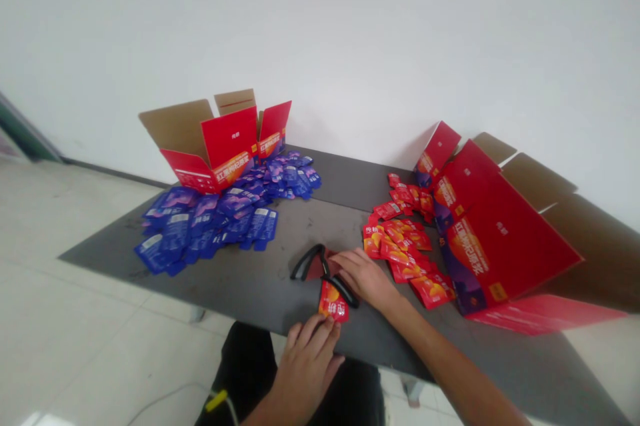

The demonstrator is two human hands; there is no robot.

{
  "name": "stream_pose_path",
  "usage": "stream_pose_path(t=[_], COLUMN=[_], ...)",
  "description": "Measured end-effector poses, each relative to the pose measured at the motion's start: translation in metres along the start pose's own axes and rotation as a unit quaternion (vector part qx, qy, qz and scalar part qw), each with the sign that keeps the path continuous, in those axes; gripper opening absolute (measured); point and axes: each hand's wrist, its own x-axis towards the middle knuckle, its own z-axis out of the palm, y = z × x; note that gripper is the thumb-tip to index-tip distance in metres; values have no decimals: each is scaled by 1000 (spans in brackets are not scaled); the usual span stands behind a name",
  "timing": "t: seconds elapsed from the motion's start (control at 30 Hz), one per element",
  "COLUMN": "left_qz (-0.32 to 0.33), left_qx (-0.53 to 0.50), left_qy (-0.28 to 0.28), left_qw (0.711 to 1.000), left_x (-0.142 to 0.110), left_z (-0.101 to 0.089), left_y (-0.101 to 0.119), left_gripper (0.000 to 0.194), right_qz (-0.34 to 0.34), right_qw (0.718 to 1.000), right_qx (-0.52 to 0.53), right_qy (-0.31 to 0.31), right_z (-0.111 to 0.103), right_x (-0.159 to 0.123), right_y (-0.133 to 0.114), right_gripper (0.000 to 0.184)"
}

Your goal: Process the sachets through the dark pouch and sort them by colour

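A pair of black-framed glasses [323, 258] with a reddish lens area lies on the grey table, mid-front. My right hand [367, 279] is closed on its right side, with the fingertips at the frame and the thumb hidden. Partly beneath the glasses lies a red pouch [334, 303] with an orange print and white lettering. At the table's front edge, my left hand [307, 353] has its fingers stretched out, the tips touching the pouch's lower end. I see no object in its palm.
Blue pouches [203, 226] are heaped at the left before open red cartons [233, 139]. More red pouches [405, 246] lie at the right, beside further open cartons [500, 233]. A white wall [320, 33] stands behind the table [295, 219].
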Motion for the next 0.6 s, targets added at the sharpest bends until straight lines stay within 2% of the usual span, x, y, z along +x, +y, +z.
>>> stream_pose_path(t=[0.1, 0.2, 0.3, 0.37, 0.43, 0.5, 0.6], left_qz=[-12, -15, -45, -59, -47, -27, -22], left_qx=[-3, -18, -42, -52, -51, -39, -30], left_qy=[-6, -7, 10, 24, 24, 16, 19], left_qw=[1000, 1000, 998, 997, 997, 999, 999], left_x=[2, 0, -4, -6, -5, -2, 2], left_z=[-2, -1, 4, 7, 6, 3, -2], left_y=[1, 2, 5, 6, 5, 3, 1], left_gripper=[34, 35, 28, 25, 28, 32, 31], right_qz=[11, 4, -35, -48, -33, -4, 28], right_qw=[999, 999, 998, 996, 998, 1000, 999], right_qx=[-26, -3, 46, 63, 51, 15, -27], right_qy=[22, 36, -20, -49, -33, -2, 30], right_z=[-7, -14, -12, -6, 1, 4, -1], right_x=[14, 4, -19, -27, -22, -8, 10], right_y=[13, -7, -36, -40, -27, -3, 22], right_gripper=[35, 40, 40, 38, 36, 35, 36])
